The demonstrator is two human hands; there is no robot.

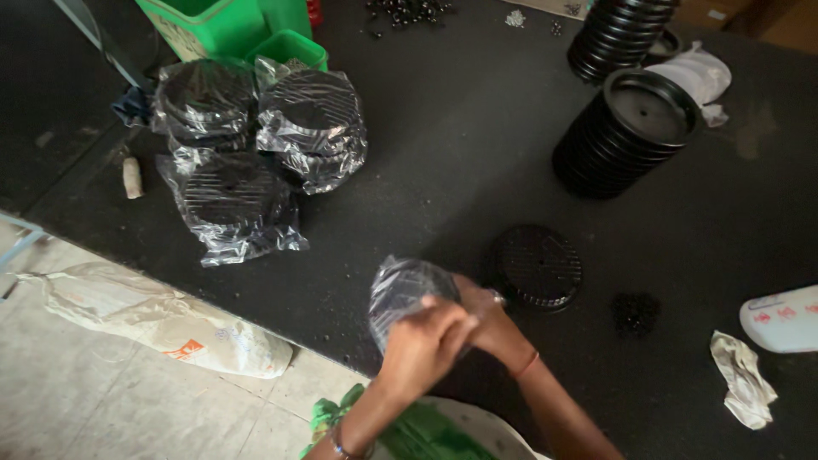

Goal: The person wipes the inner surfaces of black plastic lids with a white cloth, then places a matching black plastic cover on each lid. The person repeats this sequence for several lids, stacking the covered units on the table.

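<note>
Both hands meet at the near edge of the black table [477, 153], closed around a plastic-wrapped bundle of black discs [407, 290]. The bundle is a short, round stack in clear crinkled film; its flat face tilts up and to the far left, and its axis seems to run from the hands toward the far left, though the glare on the film makes this hard to judge. The left hand [426, 341] grips it from the near side, fingers curled over the wrapper's lower end. The right hand [487, 317] clasps it from the right, fingers folded in against the left hand, a ring on one finger. Most of the bundle sticks out to the far left of both hands.

Just right of the hands a single ribbed black disc [537, 266] lies flat on the table, matte and grooved. A small heap of black bits [636, 312] sits near it, further right. On the far left, three wrapped bundles [256, 153] of the same kind lie together, glossy and wrinkled, beside green bins [223, 24]. On the far right stands a leaning stack of black lids [626, 132], smooth-rimmed, each with a centre hole, and a second stack [618, 34] behind it. A crumpled paper scrap [743, 379] and a white bottle [782, 319] lie at the near right. On the floor at left lies a pale filled sack [162, 319].
</note>
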